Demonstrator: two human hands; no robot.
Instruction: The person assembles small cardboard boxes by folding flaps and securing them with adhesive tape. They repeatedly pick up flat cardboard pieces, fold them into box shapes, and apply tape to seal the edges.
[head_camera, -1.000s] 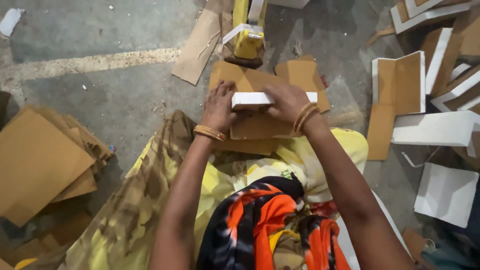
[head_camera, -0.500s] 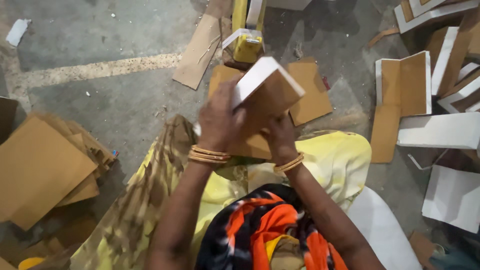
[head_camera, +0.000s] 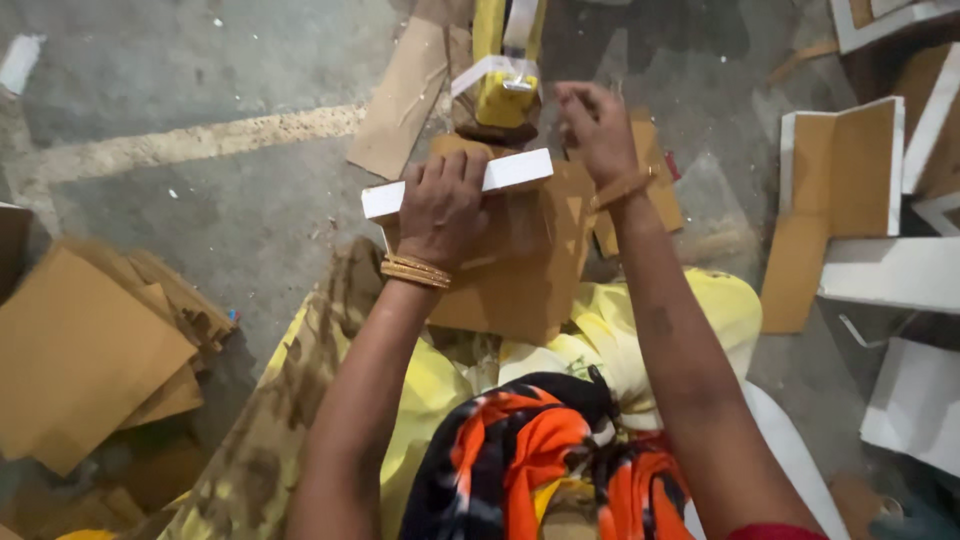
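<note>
Currently, the scene reads as follows.

Posture: a person sits on the concrete floor, with the camera looking down over both forearms.

Left hand: the left hand is closed over the top edge of a flat cardboard box, fingers curled over its white rim, thumb side hidden behind the panel.

Right hand: the right hand is raised beyond the box and apart from it, fingers loosely bunched. Whether it pinches anything cannot be told; nothing is visible in it.

Box position: the box stands on edge over the lap, brown face toward the camera, white rim uppermost. It lies directly ahead of the body, between the two forearms.

Long axis: the white rim runs left to right, tilted slightly so that its right end sits higher and farther away.

Nearer hand: the left hand is on the box; the right hand hovers just past the right end of the rim, beside a yellow tape holder.

Tape holder: it stands on the floor just beyond the box, upright, with a pale strip across it.

Surroundings: a stack of brown cardboard sheets lies well to the left; folded white-and-brown boxes lie to the right; a loose cardboard strip lies near the tape holder.

Clothing: yellow cloth and an orange-and-black patterned cloth cover the lap.
</note>
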